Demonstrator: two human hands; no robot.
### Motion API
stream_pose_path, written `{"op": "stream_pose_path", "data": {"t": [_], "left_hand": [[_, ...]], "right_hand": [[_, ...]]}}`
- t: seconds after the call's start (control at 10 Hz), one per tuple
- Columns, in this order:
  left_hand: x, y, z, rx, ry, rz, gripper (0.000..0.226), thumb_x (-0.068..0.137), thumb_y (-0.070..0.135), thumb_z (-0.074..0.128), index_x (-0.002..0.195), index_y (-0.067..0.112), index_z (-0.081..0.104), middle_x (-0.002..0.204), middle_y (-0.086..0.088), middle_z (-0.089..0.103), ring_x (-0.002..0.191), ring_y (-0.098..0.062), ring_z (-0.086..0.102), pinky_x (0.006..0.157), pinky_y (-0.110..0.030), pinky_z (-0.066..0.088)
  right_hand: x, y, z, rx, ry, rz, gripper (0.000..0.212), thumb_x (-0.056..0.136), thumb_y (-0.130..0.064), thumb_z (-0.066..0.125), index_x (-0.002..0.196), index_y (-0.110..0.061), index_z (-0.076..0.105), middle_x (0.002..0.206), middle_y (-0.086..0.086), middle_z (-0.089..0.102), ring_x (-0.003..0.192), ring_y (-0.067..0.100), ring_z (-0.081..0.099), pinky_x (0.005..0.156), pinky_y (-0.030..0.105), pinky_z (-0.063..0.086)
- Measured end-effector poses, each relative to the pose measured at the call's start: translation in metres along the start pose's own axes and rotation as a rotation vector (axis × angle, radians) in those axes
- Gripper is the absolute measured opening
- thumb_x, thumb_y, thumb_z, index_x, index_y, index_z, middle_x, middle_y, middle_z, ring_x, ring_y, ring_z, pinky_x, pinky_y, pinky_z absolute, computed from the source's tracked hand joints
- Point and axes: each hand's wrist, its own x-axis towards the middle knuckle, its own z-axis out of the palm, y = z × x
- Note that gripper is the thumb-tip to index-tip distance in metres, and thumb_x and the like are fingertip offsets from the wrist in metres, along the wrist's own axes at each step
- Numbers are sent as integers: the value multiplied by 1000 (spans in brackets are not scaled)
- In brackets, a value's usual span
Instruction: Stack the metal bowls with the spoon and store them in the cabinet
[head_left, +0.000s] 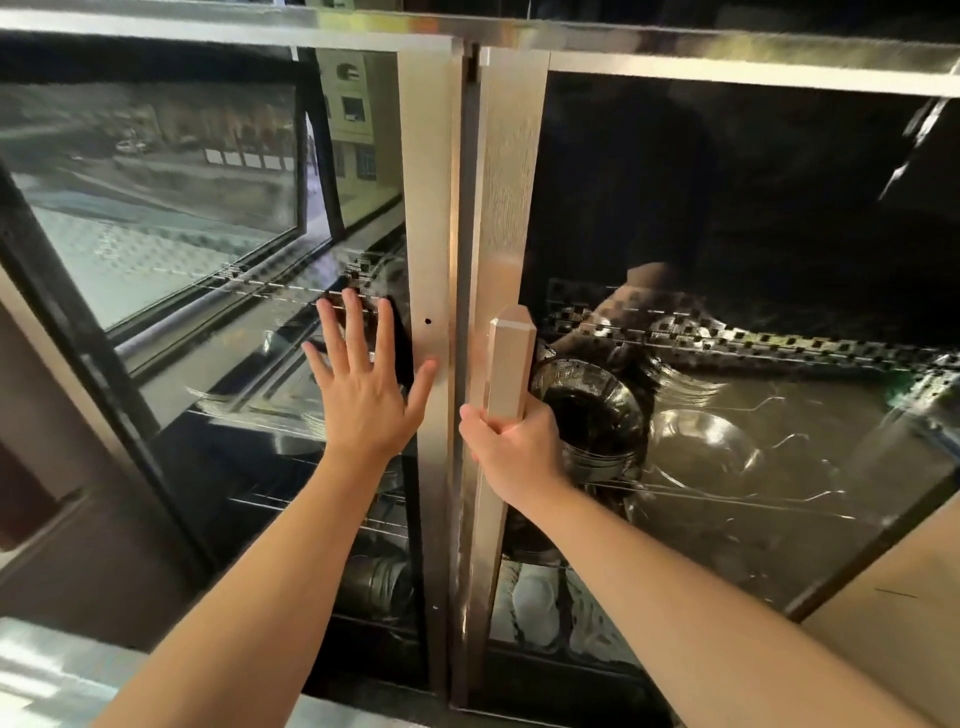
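A steel cabinet with two glass doors fills the view. My left hand lies flat with fingers spread on the left door, at its glass and inner frame. My right hand is closed around the long vertical handle of the right door. Both doors look shut or nearly shut, meeting at the middle seam. Through the right glass I see a stack of metal bowls on a wire shelf, with a single shiny bowl beside it. No spoon can be made out.
More metal dishes and white crockery sit on lower shelves behind the glass. The left pane reflects a window and street. A steel counter edge shows at the bottom left, a beige surface at the bottom right.
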Motion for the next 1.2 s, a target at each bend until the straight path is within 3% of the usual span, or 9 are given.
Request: {"op": "stream_pose_path", "data": {"t": [0.2,0.4,0.5,0.6,0.8,0.9,1.0,1.1,1.2], "left_hand": [[2,-3,14,32,61,16,86,96,68,30,160,23,-7,166,-6,-24,153,-38,-13,119,-67,-1],[5,-6,24,37,120,32,85,96,66,30,161,20,-3,168,-17,-6,152,-37,-15,118,-67,-2],[4,-5,21,40,104,27,85,96,66,29,161,21,-3,168,-19,-3,152,-37,-15,117,-69,0],[2,-3,13,55,47,23,85,97,67,29,160,23,-6,167,-11,-14,153,-37,-15,118,-69,2],[-5,11,-23,11,-55,-15,82,97,65,35,161,28,0,170,-9,-5,155,-33,-10,121,-61,11],[-10,19,-45,-14,-137,-62,82,96,62,42,160,30,3,170,-7,2,155,-30,-2,120,-56,13],[-16,30,-73,-82,-201,-95,78,92,56,53,156,25,20,163,-8,27,150,-30,24,116,-54,32],[-14,41,-105,-133,-136,-51,59,91,51,58,141,22,47,143,-5,53,129,-26,51,96,-38,47],[-8,58,-138,-220,-166,33,39,92,52,57,120,26,65,119,6,67,95,-7,62,77,-19,42]], "right_hand": [[12,7,5,15,45,-62,24,78,-45,64,89,-67,61,81,-40,67,80,-10,68,61,6,51],[19,20,9,13,75,-80,14,77,-43,64,90,-42,68,81,-39,68,83,-5,70,68,11,55],[20,22,8,-11,74,-59,17,77,-42,65,94,-38,68,78,-35,69,84,1,71,73,25,60],[19,22,7,-30,59,-10,25,78,-42,65,98,-29,72,77,-26,70,84,4,72,76,35,62],[11,10,1,-96,20,64,36,77,-47,62,100,-22,74,83,-9,75,82,10,72,75,42,62],[8,0,-5,-146,-42,111,39,75,-54,61,97,-25,73,77,-11,73,75,8,71,73,43,63],[6,-13,-16,-214,-216,184,49,68,-71,62,98,-33,71,80,-14,74,77,6,71,75,39,62],[12,-34,-45,-408,-388,221,59,59,-86,62,95,-39,67,84,-21,71,81,0,66,73,30,57],[17,-64,-88,-603,-404,132,52,63,-84,59,90,-39,60,82,-15,68,75,2,65,66,30,57]]}}
